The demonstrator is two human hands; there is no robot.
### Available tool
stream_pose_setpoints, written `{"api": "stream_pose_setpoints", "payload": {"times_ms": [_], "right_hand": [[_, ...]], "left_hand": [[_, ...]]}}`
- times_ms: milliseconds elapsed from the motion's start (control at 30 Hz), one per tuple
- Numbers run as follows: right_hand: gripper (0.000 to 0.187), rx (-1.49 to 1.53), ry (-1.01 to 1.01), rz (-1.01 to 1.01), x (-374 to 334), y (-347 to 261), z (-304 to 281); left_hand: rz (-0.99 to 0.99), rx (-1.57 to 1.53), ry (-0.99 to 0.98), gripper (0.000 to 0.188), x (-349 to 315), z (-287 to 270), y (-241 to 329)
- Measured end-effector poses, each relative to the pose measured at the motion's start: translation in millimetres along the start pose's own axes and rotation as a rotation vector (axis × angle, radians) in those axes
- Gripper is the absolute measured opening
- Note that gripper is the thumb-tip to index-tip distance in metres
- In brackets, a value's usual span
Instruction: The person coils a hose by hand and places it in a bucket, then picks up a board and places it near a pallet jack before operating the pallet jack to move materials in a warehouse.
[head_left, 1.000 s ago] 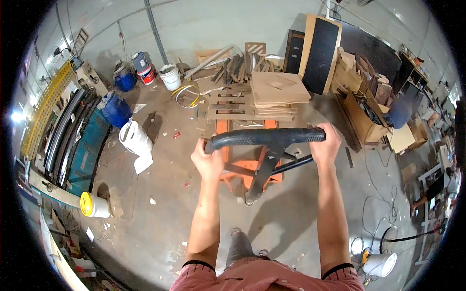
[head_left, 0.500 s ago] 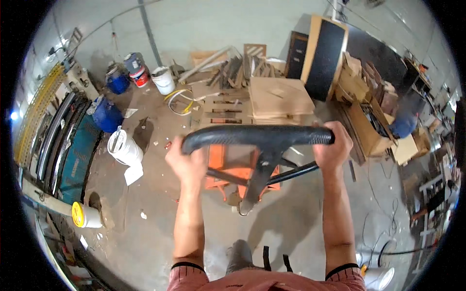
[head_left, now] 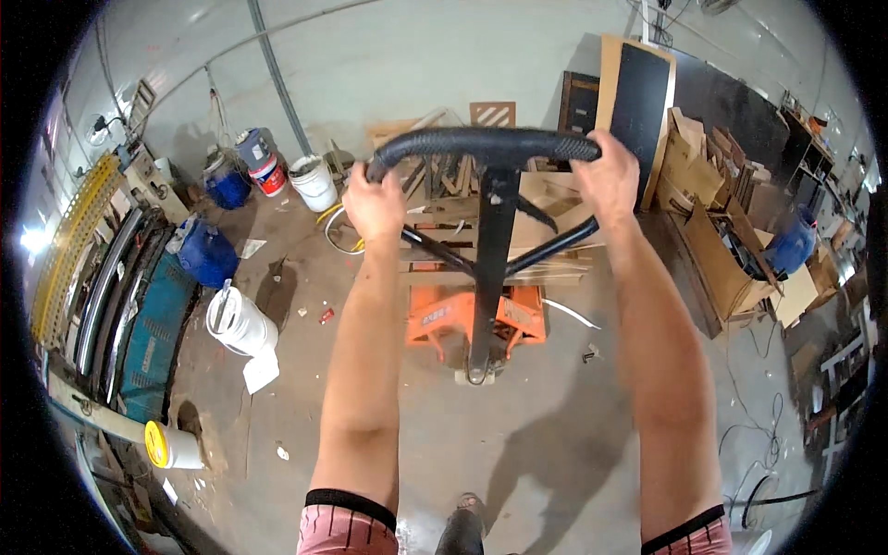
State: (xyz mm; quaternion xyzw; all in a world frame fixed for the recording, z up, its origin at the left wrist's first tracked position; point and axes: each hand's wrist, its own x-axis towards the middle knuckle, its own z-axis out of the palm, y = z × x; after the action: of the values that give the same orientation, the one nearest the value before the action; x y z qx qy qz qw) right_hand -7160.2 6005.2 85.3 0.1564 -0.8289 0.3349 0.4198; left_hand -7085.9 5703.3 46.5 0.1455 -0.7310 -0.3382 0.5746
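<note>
Both arms reach forward onto the black looped handle [head_left: 486,141] of a pallet jack. My left hand [head_left: 375,202] is closed round the handle's left corner. Round its right corner, my right hand [head_left: 608,176] is wrapped. The black steering shaft [head_left: 496,250] stands nearly upright and runs down to the orange pallet jack body [head_left: 444,319], with a small wheel at its foot. A black lever [head_left: 537,215] sticks out to the right beneath the grip. Beyond the orange body, flat brown boards [head_left: 555,199] lie over the forks, partly hidden by the handle.
White buckets [head_left: 242,322], a yellow-lidded bucket [head_left: 176,446] and blue drums [head_left: 205,254] stand on the left, near a teal machine [head_left: 159,324]. Scrap wood and tall panels [head_left: 638,111] lean at the wall. Cardboard boxes [head_left: 726,254] and loose cables [head_left: 768,430] lie on the right.
The handle has risen away from me, its shaft more upright, with both hands still on it. The arms are stretched farther forward, and more of the orange body shows.
</note>
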Motion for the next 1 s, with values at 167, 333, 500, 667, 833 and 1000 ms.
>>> {"api": "stream_pose_setpoints", "payload": {"times_ms": [167, 333, 500, 667, 833, 1000], "right_hand": [[0.037, -0.042, -0.127, 0.22, 41, 8, 55], [0.042, -0.102, -0.112, 0.229, 65, 28, 80], [0.05, -0.116, -0.117, 0.206, 57, 30, 71], [0.026, -0.011, 0.028, 0.065, 3, -7, 13], [0.03, 0.032, -0.051, 0.242, -151, -74, -111], [0.025, -0.027, -0.84, 0.026, -371, -113, -293]], "left_hand": [[-0.113, 0.098, -0.133, 0.03, 36, 65, -33], [-0.287, 0.128, -0.282, 0.032, 61, 103, -35], [-0.26, 0.133, -0.37, 0.034, 64, 88, -35], [-0.272, -0.04, -0.336, 0.026, 34, 21, -9], [-0.116, -0.307, -0.266, 0.01, -63, -143, 19], [-0.401, -0.147, -0.575, 0.018, -240, -370, 33]]}}
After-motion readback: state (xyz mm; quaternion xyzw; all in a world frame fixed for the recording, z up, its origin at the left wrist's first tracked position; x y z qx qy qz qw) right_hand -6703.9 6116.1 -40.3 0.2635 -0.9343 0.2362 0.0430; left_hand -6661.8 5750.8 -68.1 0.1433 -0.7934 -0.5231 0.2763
